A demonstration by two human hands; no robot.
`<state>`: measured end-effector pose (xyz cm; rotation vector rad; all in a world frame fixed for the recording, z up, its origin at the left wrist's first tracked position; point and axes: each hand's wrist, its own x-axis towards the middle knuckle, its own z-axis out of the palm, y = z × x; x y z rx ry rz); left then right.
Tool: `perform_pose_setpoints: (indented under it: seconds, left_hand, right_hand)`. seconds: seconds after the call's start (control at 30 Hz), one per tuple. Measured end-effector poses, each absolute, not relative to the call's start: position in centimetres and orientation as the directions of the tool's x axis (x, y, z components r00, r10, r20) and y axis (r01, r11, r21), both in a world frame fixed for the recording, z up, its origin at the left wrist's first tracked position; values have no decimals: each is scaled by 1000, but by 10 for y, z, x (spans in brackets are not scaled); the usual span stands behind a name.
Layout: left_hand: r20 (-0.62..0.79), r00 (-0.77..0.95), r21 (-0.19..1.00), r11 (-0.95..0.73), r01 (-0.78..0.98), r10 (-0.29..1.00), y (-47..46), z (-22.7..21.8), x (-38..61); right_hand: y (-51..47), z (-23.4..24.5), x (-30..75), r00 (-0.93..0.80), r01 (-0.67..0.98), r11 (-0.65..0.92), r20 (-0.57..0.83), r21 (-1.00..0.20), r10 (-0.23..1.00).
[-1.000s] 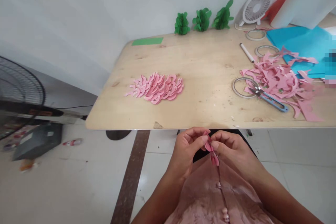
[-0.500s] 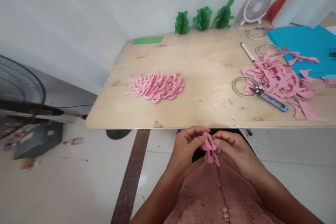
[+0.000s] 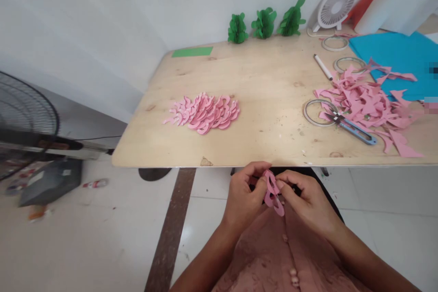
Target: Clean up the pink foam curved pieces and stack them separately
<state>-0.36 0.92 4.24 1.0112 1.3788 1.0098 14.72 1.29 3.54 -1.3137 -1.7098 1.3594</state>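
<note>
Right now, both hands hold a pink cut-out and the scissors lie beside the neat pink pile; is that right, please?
Not quite: the head view shows the scissors lying at the right among loose pink scraps, well apart from the neat pink pile. The left hand and right hand do hold the pink cut-out.

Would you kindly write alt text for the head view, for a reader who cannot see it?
The left hand and right hand pinch a pink cut-out piece near the edge of a wooden table bearing a pile of pink curved shapes, pink scraps and scissors.
</note>
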Motion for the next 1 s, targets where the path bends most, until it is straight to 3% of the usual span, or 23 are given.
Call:
perform_pose_setpoints:
  seconds: [0.2, 0.43, 0.73, 1.0]
  left_hand:
    - [-165, -77, 968, 177, 178, 983, 9, 43, -1]
    - [-157, -97, 962, 175, 210, 983, 10, 46, 0]
    - [-79, -106, 954, 106, 281, 991, 8, 43, 1]
    - [-107, -92, 962, 127, 240, 990, 8, 42, 1]
  right_hand:
    - [13, 37, 148, -332, 444, 116, -42, -888, 942]
    - [14, 37, 149, -310, 481, 94, -69, -872, 948]
    - [14, 35, 145, -270, 547, 196, 50, -814, 962]
    - [15, 35, 145, -258, 519, 151, 14, -841, 966]
